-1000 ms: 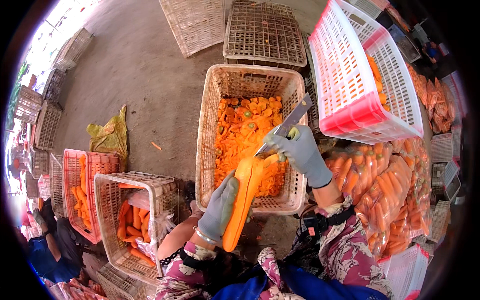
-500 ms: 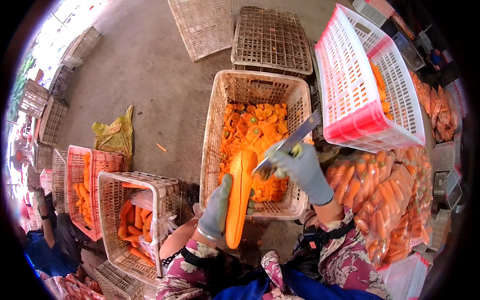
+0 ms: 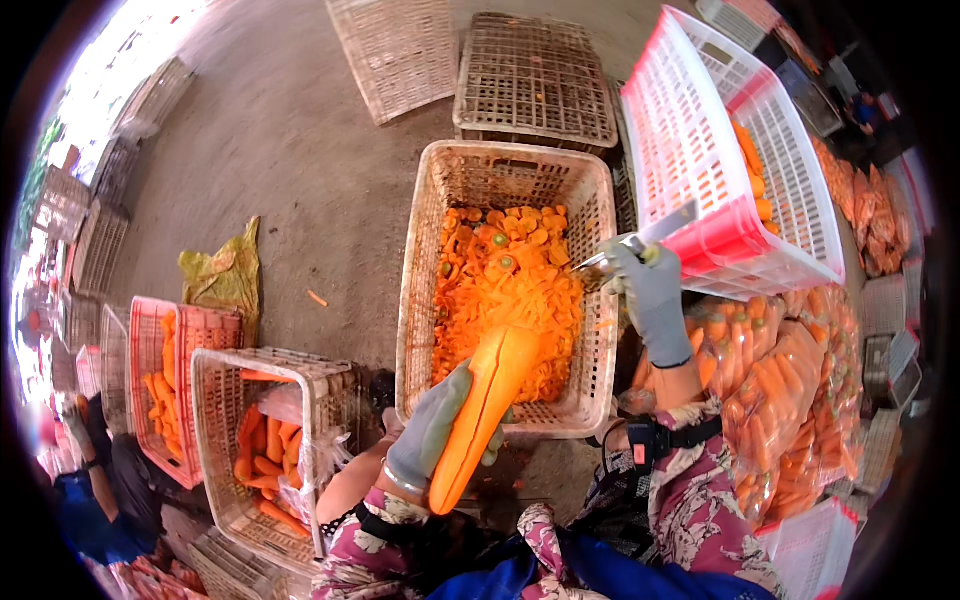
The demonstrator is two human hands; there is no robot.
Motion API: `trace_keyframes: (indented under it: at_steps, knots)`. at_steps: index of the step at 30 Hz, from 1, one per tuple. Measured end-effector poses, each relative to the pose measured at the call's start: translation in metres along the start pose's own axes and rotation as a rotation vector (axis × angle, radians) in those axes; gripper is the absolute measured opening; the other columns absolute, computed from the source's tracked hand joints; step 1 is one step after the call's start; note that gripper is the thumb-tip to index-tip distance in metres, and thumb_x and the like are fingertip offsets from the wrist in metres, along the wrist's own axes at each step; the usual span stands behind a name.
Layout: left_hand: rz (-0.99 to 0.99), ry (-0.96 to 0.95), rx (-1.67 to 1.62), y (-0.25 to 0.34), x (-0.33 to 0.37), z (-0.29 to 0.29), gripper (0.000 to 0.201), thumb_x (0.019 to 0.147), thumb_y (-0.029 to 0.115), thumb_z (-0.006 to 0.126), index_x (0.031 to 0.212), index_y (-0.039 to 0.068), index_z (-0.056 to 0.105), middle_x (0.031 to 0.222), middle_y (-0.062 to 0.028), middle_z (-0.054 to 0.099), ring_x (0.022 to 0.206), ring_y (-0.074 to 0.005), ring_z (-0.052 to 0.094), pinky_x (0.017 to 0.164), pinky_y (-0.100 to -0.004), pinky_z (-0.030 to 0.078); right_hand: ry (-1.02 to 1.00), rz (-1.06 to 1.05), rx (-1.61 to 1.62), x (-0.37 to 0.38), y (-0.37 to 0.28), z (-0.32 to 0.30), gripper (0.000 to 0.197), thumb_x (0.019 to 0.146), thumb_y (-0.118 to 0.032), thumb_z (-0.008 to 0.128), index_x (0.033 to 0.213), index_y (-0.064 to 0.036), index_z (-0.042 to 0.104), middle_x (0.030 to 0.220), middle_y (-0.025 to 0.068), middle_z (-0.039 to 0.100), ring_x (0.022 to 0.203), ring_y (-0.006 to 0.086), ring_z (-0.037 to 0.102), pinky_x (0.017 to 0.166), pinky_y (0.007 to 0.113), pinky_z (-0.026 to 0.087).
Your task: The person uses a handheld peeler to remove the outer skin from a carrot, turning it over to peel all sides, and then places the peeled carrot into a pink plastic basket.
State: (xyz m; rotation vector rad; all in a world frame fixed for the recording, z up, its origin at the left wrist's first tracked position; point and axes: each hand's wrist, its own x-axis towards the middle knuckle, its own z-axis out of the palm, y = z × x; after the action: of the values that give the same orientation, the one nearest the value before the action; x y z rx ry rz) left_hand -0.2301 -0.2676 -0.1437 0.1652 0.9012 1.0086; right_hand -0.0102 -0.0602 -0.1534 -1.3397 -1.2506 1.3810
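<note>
My gloved left hand (image 3: 432, 428) is wrapped round a large peeled carrot (image 3: 478, 430) with a dark lengthwise split. The carrot slants over the near edge of a dirty white plastic crate (image 3: 408, 300). Inside that crate lies a heap of carrot peelings (image 3: 515, 310) with cut-off ends. At the crate's right wall, my gloved right hand (image 3: 648, 295) is closed on a peeler (image 3: 592, 268), its head apart from the carrot. A knife blade (image 3: 672, 220) also sticks out of the right hand, toward the upper right. My fingers partly hide both handles.
On the right stand a white and red crate (image 3: 690, 150) with carrots and clear bags of carrots (image 3: 790, 390). Left are a carrot crate (image 3: 205, 430), a red crate (image 3: 185, 390) and a yellowish cloth (image 3: 222, 275). A person (image 3: 100, 490) works at far left.
My right hand has moved right, carrying the peeler and knife away from the carrot. The carrot in my left hand has tilted, its far end swinging right and its near end left.
</note>
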Motion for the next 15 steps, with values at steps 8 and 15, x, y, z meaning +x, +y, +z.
trace_keyframes:
  at_steps: [8, 15]
  knots:
    - [0.22, 0.029, -0.242, -0.016, 0.025, -0.022, 0.061, 0.1, 0.056, 0.047, 0.132, 0.004, 0.053, 0.107, -0.0112, 0.067, 0.084, -0.0191, 0.065, 0.073, -0.0312, 0.057, -0.647, 0.157, -0.018, -0.089, -0.02, 0.066, 0.026, 0.093, -0.024, 0.07, 0.096, 0.0018, 0.071, 0.076, 0.0055, 0.069, 0.062, 0.0077, 0.062, 0.054, 0.022, 0.049]
    - [0.22, 0.066, -0.174, -0.028, 0.035, -0.043, 0.057, 0.103, 0.036, 0.051, 0.15, 0.008, 0.035, 0.125, -0.0105, 0.058, 0.111, -0.0194, 0.06, 0.094, -0.0354, 0.053, -0.81, 0.282, -0.041, -0.104, -0.013, 0.069, 0.028, 0.091, -0.027, 0.072, 0.095, 0.0007, 0.072, 0.074, 0.0045, 0.07, 0.059, 0.0065, 0.06, 0.05, 0.022, 0.047]
